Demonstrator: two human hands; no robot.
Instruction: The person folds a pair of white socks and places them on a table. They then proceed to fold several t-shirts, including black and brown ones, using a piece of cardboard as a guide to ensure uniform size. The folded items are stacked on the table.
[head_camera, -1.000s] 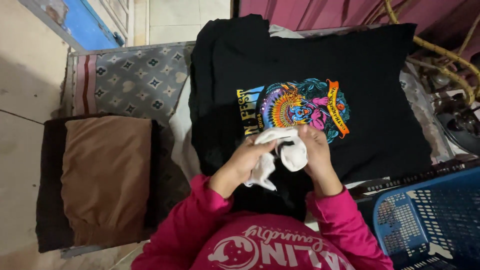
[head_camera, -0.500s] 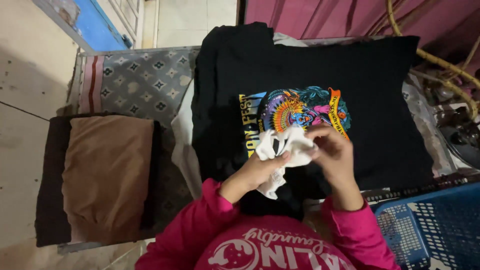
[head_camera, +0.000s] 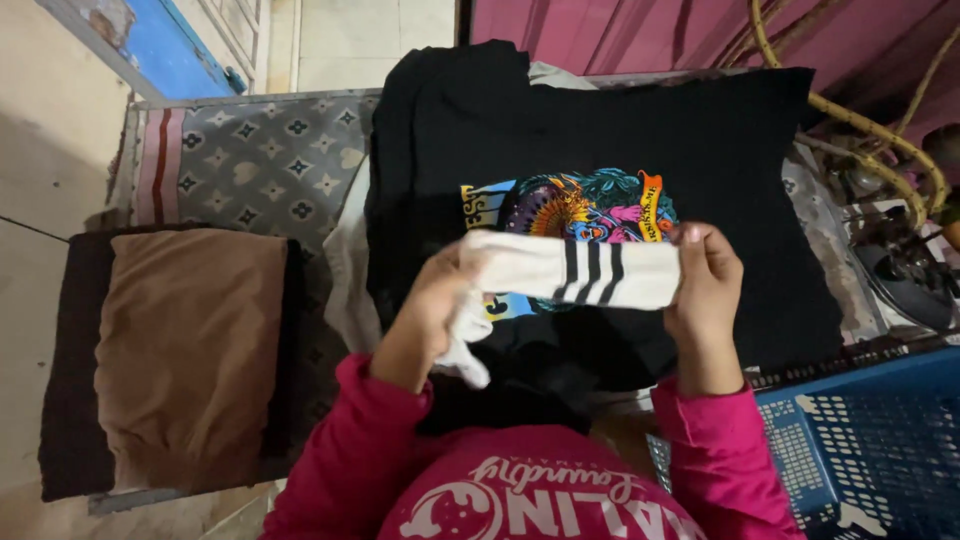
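I hold a white sock (head_camera: 560, 270) with three black stripes stretched flat between both hands, above a black T-shirt (head_camera: 720, 160) with a colourful print. My left hand (head_camera: 432, 315) grips the sock's left end, where more white fabric hangs down below the fingers. My right hand (head_camera: 708, 290) pinches the striped right end. The shirt lies spread on a padded surface with a grey patterned cover (head_camera: 250, 165). My pink sleeves show at the bottom.
A folded brown cloth (head_camera: 185, 350) on a darker brown one lies at the left. A blue plastic basket (head_camera: 870, 450) stands at the lower right. A rattan frame (head_camera: 850, 115) and dark objects sit at the right; pink fabric hangs behind.
The sock was bunched up between my hands over the shirt's print. My hands have moved apart and pulled it out flat, so the black stripes show.
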